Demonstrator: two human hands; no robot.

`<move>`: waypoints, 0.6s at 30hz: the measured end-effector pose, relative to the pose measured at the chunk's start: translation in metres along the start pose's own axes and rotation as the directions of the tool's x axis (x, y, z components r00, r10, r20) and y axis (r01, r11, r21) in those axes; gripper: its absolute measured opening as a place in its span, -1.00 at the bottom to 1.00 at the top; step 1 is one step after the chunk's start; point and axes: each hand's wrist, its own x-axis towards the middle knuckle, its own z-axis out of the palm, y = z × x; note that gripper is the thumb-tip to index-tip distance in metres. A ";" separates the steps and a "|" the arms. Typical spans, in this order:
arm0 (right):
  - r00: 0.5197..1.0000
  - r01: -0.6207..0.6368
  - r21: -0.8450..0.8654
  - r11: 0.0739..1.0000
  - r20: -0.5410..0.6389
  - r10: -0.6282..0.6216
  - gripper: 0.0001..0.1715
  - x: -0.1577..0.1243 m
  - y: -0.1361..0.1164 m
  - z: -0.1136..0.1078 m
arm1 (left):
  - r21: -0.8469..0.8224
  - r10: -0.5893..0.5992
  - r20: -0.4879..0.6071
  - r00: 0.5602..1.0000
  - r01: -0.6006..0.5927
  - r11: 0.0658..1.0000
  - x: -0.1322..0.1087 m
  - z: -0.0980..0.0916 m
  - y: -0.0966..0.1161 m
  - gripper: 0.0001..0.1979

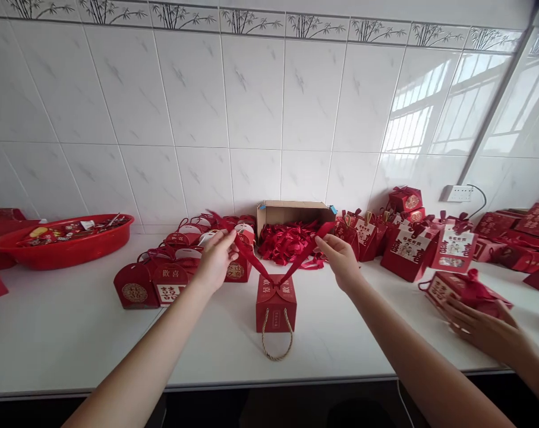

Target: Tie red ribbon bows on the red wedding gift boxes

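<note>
A small red gift box (276, 310) with a rope handle (277, 358) stands on the white table in front of me. From its top a red ribbon (254, 257) rises in a V shape, crossed where it meets the lid. My left hand (216, 257) pinches one end of the ribbon, up and left of the box. The other end is between the fingers of my right hand (338, 257), up and right of the box. Both stretches of ribbon look taut. The rope handle hangs down the near side.
An open cardboard carton (296, 212) of red ribbons (287, 242) stands at the wall. Left are red gift boxes (135, 291) and a red basin (68, 252) of small packets. Right, another person's hand (487, 330) touches a bow-topped box (443, 288) near gift bags (405, 252).
</note>
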 end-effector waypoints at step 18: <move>0.934 0.003 0.122 0.993 0.354 -0.046 -0.67 0.024 -0.033 0.068 | 0.221 0.074 0.225 0.972 -0.125 0.967 0.011 0.064 0.022 -0.76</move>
